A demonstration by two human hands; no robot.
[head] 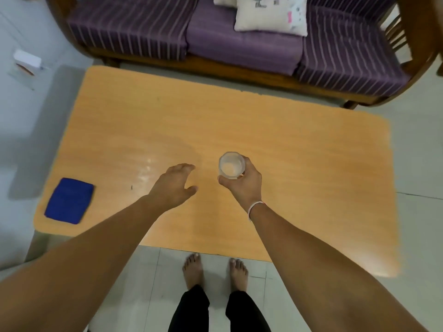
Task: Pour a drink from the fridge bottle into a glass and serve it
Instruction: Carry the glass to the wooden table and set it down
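Serving looks like our step now: our right hand [242, 185] grips the filled glass [231, 165] over the middle of the tabletop [299, 164], while our left hand [176, 185] hovers beside it, fingers loosely spread, holding nothing. Next we likely set it down level.

Right hand [242, 185] hides the glass's [231, 165] lower wall and base.

Right hand [242, 185] gripping glass [231, 165] — left hand [173, 185] spread, fingers relaxed.
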